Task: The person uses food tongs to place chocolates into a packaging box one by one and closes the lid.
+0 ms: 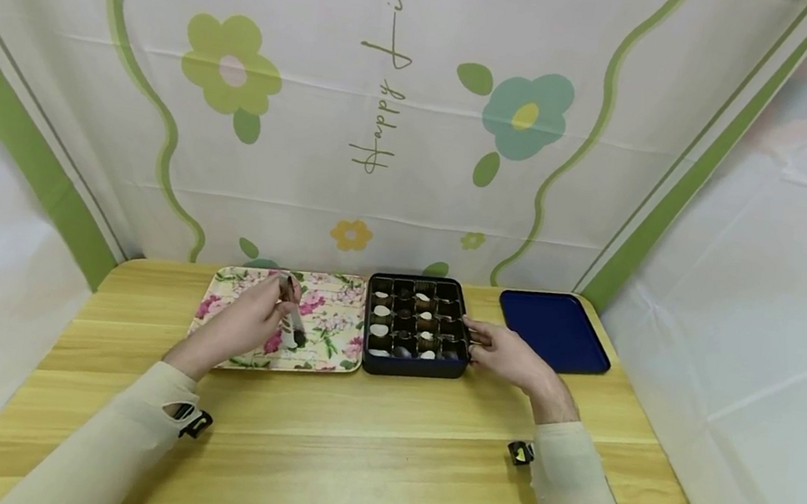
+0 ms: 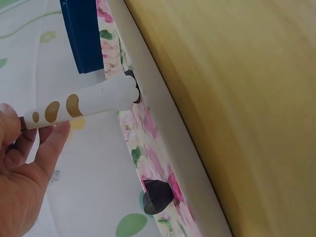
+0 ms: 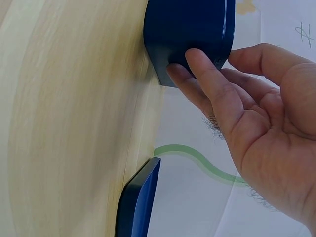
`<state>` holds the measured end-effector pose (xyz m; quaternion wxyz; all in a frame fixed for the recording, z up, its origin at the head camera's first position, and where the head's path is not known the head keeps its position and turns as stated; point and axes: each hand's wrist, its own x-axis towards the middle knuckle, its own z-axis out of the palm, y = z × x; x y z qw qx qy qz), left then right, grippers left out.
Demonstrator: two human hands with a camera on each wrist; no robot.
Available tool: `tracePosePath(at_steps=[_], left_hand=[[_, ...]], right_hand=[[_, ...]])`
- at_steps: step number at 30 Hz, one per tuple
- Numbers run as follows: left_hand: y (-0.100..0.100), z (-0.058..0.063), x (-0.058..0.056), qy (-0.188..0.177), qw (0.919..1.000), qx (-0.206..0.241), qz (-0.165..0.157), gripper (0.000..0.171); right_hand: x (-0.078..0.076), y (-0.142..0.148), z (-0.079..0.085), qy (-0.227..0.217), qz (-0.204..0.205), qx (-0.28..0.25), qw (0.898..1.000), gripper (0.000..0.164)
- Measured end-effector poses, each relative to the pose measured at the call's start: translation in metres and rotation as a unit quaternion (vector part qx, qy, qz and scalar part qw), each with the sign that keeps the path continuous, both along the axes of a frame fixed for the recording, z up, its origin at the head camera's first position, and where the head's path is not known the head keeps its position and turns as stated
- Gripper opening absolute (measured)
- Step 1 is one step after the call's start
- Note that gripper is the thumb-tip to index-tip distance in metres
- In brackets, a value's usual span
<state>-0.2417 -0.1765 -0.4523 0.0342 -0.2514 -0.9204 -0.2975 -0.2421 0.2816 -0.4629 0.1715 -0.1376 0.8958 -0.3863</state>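
Note:
My left hand (image 1: pixel 261 314) grips the end of a slim white paw-shaped tool (image 2: pixel 94 100) with golden-brown spots. Its broad tip points down at the floral tray (image 1: pixel 318 359), partly covering a dark piece (image 1: pixel 299 338); whether it holds the piece I cannot tell. A second dark piece (image 2: pixel 157 196) lies on the tray in the left wrist view. Beside the tray stands a dark blue divided box (image 1: pixel 414 368), with white and dark rounded pieces in several compartments. My right hand (image 1: pixel 509 355) touches the box's right side, its fingers fairly straight against the wall and the thumb near the rim.
A flat dark blue lid (image 1: pixel 555 331) lies right of my right hand, toward the back. The wooden table (image 1: pixel 362 465) extends in front of the tray and box. Behind them hangs a white flowered curtain (image 1: pixel 293 163), with white sheeting at both sides.

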Motion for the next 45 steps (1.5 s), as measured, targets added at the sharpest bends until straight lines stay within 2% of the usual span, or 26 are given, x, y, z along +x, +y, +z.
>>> tracePosePath(at_steps=[4,8,13,17,22,28,32,35,39,45], left_hand=[[0.005,0.004,-0.001,-0.015,0.9998,0.010,0.002,0.007],[0.020,0.018,-0.002,-0.012,0.9994,0.031,0.005,0.007],[0.053,0.037,-0.004,0.010,0.9974,0.070,-0.008,0.010],[0.087,0.042,-0.009,0.015,0.9948,0.097,-0.028,0.011],[0.131,0.041,-0.014,0.012,0.9910,0.128,-0.039,0.011],[0.177,0.033,-0.019,0.022,0.9861,0.155,-0.057,0.010],[0.201,0.028,-0.021,-0.003,0.9847,0.162,-0.064,0.012],[0.214,0.023,-0.023,-0.018,0.9847,0.161,-0.065,0.013],[0.225,0.016,-0.028,-0.010,0.9848,0.155,-0.077,0.017],[0.227,0.011,-0.032,-0.027,0.9838,0.157,-0.083,0.018]], right_hand=[[0.000,-0.001,0.000,-0.001,-0.003,-0.001,1.000,0.061],[-0.001,-0.002,0.000,0.002,0.001,0.001,1.000,0.060],[-0.001,0.000,-0.001,0.005,0.005,0.000,1.000,0.060],[0.000,0.000,-0.001,0.005,0.008,-0.008,1.000,0.060],[0.000,-0.001,-0.001,0.007,0.006,-0.008,1.000,0.059],[0.001,-0.001,-0.001,-0.001,0.001,-0.004,1.000,0.060],[0.000,0.000,0.000,-0.002,0.003,-0.006,1.000,0.060],[-0.001,0.001,-0.001,-0.004,0.007,-0.015,1.000,0.060],[-0.002,0.002,-0.001,-0.006,0.006,-0.018,1.000,0.060],[-0.003,0.001,-0.002,-0.004,0.004,-0.011,1.000,0.060]])
